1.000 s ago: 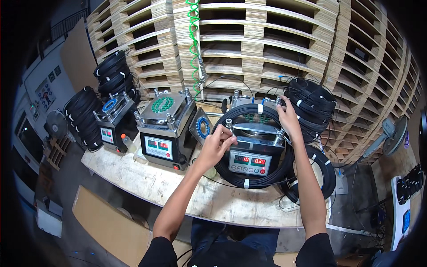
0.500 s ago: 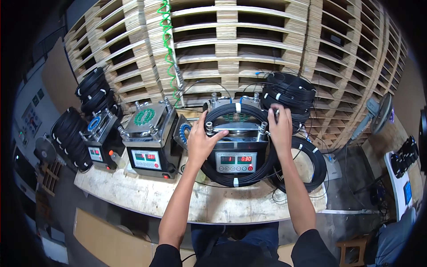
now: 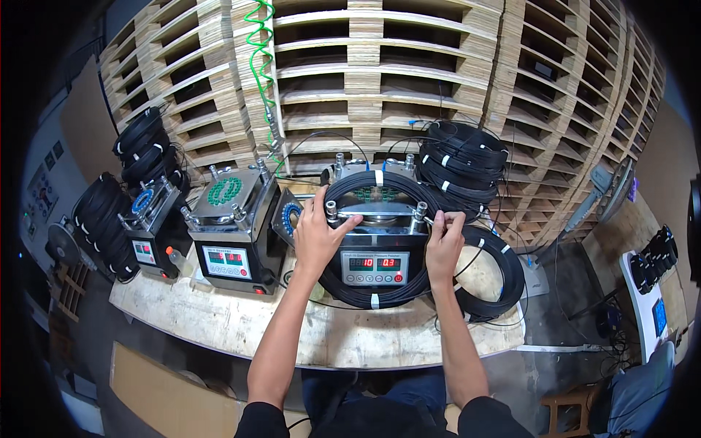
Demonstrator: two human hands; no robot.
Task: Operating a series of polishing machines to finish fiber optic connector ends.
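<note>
A black cable coil (image 3: 380, 300) with white ties hangs around the front and top of a polishing machine (image 3: 395, 249) with lit red digits. My left hand (image 3: 315, 232) grips the left corner of the machine's metal top plate (image 3: 377, 218), its thumb along the front edge, its fingers beside the left post and partly hidden. By the right post (image 3: 419, 212), my right hand (image 3: 446, 237) is closed, thumb against fingertips. What it pinches, if anything, is too small to make out. Green pads lie beyond the plate, inside the loop.
Two similar machines (image 3: 230, 248) (image 3: 149, 237) stand to the left, an orange-capped bottle (image 3: 174, 255) between them. Cable coils (image 3: 467, 164) are piled behind right; another coil (image 3: 504, 252) lies on the wooden bench (image 3: 219, 321). Stacked pallets (image 3: 365, 87) rise behind, with a green spiral hose (image 3: 257, 51) hanging.
My right hand has come down and inward from above the coil to the right post, its fingers closing. My left hand keeps its grip. The machine's digits have changed, and the whole view has shifted slightly.
</note>
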